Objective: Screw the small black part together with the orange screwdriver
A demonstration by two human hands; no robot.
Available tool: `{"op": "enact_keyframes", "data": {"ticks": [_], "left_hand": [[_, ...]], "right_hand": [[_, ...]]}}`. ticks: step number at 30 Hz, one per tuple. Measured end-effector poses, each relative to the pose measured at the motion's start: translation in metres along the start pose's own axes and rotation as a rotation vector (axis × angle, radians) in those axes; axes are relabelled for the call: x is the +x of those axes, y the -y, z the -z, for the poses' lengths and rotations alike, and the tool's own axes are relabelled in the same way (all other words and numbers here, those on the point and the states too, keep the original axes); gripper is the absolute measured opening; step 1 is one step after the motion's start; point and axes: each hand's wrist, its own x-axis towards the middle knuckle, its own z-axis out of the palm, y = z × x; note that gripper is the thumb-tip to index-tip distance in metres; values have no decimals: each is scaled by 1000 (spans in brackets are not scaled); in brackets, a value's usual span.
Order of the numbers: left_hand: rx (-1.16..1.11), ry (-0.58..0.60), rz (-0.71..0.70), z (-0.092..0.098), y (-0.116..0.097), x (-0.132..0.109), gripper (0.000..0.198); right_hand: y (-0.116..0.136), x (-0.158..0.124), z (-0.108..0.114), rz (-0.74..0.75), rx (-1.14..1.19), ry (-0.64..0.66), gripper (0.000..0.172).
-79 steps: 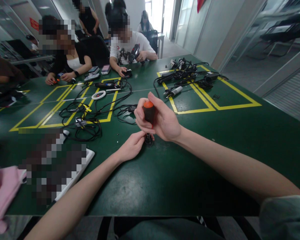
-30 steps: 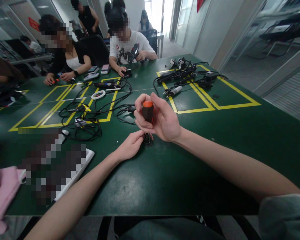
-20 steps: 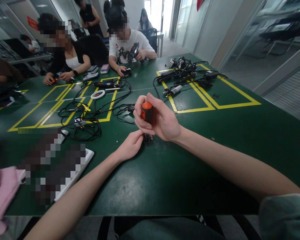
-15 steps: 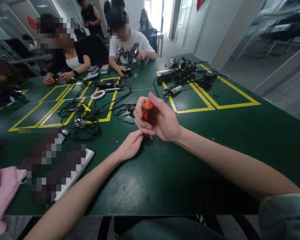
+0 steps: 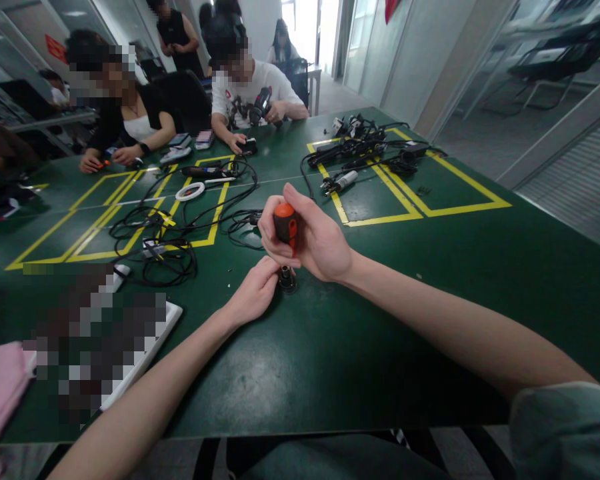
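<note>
My right hand (image 5: pixel 315 243) is wrapped round the black and orange handle of a screwdriver (image 5: pixel 284 225) that stands upright. Its tip goes down into a small black round part (image 5: pixel 287 280) standing on the green table (image 5: pixel 360 333). My left hand (image 5: pixel 253 295) pinches that small part from the left with thumb and fingers and holds it against the tabletop. Both forearms reach in from the near edge.
Tangled black cables (image 5: pixel 155 233) and a white ring (image 5: pixel 189 191) lie in yellow-taped boxes at the left. More black tools and cords (image 5: pixel 365 143) lie at the back right. A white tray (image 5: pixel 150 340) sits near left. Two people (image 5: pixel 250 100) work at the far side.
My right hand has shifted its fingers round the screwdriver handle, which turned a little. The left hand stayed on the small black part. The view has drifted slightly right.
</note>
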Motion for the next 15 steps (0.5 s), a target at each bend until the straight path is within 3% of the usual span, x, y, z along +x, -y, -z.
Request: {"op": "enact_keyframes", "data": {"ticks": [6, 15], "left_hand": [[9, 31, -18, 3, -1, -2, 34], [-60, 46, 18, 4, -2, -1, 24]], "right_hand": [[0, -2, -1, 15, 5, 18, 29], [-2, -1, -1, 5, 14, 66, 29]]}}
